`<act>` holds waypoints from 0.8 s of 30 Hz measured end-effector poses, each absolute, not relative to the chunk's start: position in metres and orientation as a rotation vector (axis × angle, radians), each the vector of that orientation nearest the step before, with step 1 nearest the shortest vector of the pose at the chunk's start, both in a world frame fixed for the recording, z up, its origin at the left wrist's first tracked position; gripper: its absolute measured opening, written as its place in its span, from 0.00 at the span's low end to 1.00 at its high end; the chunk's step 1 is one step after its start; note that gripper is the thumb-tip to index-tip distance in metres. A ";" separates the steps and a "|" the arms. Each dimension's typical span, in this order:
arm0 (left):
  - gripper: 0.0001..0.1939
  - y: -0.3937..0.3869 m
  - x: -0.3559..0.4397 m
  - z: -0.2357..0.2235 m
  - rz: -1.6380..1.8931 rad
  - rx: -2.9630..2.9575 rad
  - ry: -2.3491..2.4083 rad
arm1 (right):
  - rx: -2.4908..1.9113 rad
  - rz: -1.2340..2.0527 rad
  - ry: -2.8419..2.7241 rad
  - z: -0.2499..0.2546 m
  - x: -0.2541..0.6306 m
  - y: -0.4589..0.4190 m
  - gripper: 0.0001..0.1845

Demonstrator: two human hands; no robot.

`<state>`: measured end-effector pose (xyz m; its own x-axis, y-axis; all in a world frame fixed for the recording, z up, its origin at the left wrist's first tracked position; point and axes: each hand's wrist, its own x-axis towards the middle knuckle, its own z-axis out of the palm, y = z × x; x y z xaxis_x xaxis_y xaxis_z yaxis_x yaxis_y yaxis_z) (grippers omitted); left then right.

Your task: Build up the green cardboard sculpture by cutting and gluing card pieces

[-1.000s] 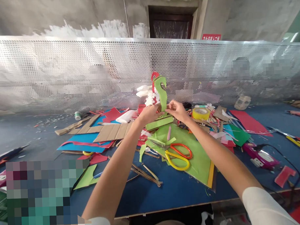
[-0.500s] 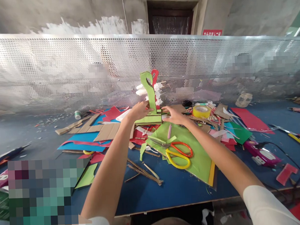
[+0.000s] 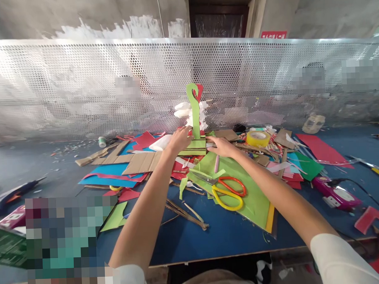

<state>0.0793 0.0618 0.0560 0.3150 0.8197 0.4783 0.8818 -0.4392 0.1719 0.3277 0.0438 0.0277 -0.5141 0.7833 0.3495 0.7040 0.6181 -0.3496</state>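
Observation:
A green card stand point(image 3: 195, 117) with a hooked upright and a low box-like base rises in the middle of the table. My left hand point(image 3: 180, 141) grips the left side of its base, fingers beside the foot of the upright. At the base's right end, my right hand point(image 3: 222, 146) has thumb and fingers apart; whether it presses on the card is hard to see. Directly behind stands a red hooked piece point(image 3: 199, 91) with white ruffled and pod-like parts point(image 3: 182, 110). Scissors point(image 3: 230, 193) with one orange and one yellow handle lie nearer me on a green sheet point(image 3: 253, 202).
Cardboard strips point(image 3: 143, 163), a blue sheet point(image 3: 108, 176) and a yellow tape roll point(image 3: 257, 138) surround the hands. Twigs point(image 3: 187, 213) lie in front. A purple corded device point(image 3: 337, 193) is at right, a glue gun point(image 3: 14, 198) at left. A perforated metal screen point(image 3: 82, 87) stands behind.
The hooked upright has swung slightly right and stands straighter, in line with the red piece. My left hand stays at the base. The right hand remains by its right end. The whole view has shifted a little.

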 end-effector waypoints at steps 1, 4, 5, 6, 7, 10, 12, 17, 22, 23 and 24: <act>0.19 0.061 0.079 0.058 -0.737 -2.440 -1.590 | -1.170 0.229 -2.378 0.028 0.328 0.043 0.34; 0.18 0.057 0.076 0.066 -0.661 -2.426 -1.595 | -1.163 0.272 -2.383 0.030 0.328 0.043 0.35; 0.18 0.056 0.076 0.068 -0.651 -2.425 -1.597 | -1.165 0.287 -2.378 0.031 0.328 0.043 0.34; 0.18 0.054 0.076 0.070 -0.648 -2.422 -1.602 | -1.165 0.301 -2.373 0.032 0.328 0.042 0.34; 0.18 0.053 0.077 0.072 -0.650 -2.416 -1.609 | -1.163 0.312 -2.368 0.034 0.328 0.042 0.34; 0.17 0.050 0.080 0.075 -0.659 -2.407 -1.633 | -1.164 0.329 -2.360 0.038 0.327 0.038 0.32; 0.17 0.050 0.082 0.076 -0.664 -2.428 -1.644 | -1.169 0.335 -2.358 0.042 0.326 0.034 0.31; 0.19 0.052 0.079 0.078 -0.741 -2.479 -1.689 | -1.226 0.283 -2.309 0.061 0.324 0.020 0.15; 0.22 0.054 0.070 0.082 -0.776 -2.518 -1.706 | -1.138 0.425 -2.719 0.077 0.310 -0.002 0.09; 0.22 0.054 0.069 0.082 -0.785 -2.521 -1.710 | -1.119 0.457 -2.806 0.077 0.304 -0.006 0.10; 0.22 0.054 0.068 0.083 -0.792 -2.527 -1.709 | -1.118 0.475 -2.874 0.075 0.298 -0.010 0.12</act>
<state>0.0678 0.0540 0.0828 0.2855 0.8721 0.3975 0.8669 -0.4118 0.2808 0.2984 -0.0103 0.0749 -0.7431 0.6632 -0.0890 0.6566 0.6971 -0.2881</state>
